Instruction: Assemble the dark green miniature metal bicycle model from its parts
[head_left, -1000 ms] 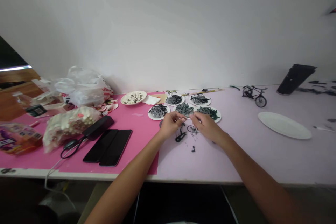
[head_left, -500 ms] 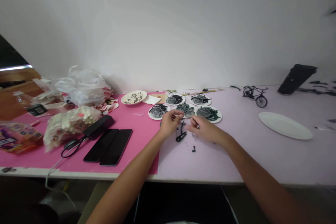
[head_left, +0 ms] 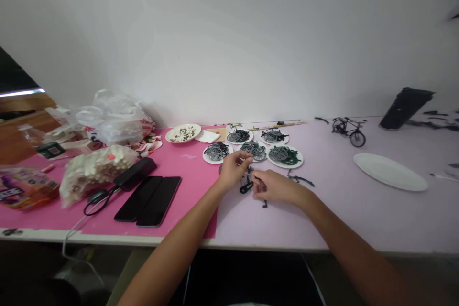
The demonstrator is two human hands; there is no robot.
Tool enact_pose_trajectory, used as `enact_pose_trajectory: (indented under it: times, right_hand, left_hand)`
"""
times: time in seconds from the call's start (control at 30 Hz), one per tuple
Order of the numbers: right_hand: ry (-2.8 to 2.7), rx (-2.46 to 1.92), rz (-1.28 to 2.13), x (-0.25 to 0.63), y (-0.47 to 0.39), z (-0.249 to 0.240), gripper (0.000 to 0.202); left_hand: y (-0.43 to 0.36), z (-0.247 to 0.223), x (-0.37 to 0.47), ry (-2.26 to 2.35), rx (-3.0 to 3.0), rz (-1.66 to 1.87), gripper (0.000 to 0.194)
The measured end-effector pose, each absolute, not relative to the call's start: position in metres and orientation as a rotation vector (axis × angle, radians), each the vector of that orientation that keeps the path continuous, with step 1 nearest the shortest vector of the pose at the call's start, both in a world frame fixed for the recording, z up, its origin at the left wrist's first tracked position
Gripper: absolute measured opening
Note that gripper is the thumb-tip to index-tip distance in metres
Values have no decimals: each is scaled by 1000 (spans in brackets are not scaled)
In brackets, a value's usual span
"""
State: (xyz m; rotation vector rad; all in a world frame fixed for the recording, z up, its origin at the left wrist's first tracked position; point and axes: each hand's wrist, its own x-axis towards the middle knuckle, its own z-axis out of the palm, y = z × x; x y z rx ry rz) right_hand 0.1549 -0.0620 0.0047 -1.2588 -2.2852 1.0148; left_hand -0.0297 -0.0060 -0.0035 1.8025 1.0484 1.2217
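Over the lilac part of the table, my left hand [head_left: 234, 170] is closed in a pinch, its fingertips near those of my right hand [head_left: 271, 185]. My right hand is closed too, lower and nearer to me. Whatever is between the fingers is too small to make out. Beneath them lie dark bicycle parts [head_left: 245, 188], partly hidden by the hands. A small angled black piece [head_left: 265, 204] rests just in front of my right hand, and a thin dark frame-like part [head_left: 301, 180] lies beyond its wrist. Small plates with spoked wheels [head_left: 216, 152] and dark parts stand just behind.
A built miniature bicycle [head_left: 348, 131] stands at the back right, near a tilted black cup [head_left: 405, 109] and a white oval plate [head_left: 390, 172]. Two phones [head_left: 158, 201], a black adapter [head_left: 136, 173] and a bag of pale sticks [head_left: 96, 169] lie left.
My right hand has moved down toward me and turned, covering part of the small black piece and uncovering the thin dark part behind it. My left hand has barely moved.
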Motion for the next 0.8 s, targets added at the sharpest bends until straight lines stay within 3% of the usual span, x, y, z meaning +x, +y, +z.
enact_pose_trajectory:
  times: [0.8]
  right_hand:
    - [-2299, -1366, 617, 154, -59, 9, 30]
  left_hand:
    - [-3, -6, -31, 1114, 1793, 1258, 29]
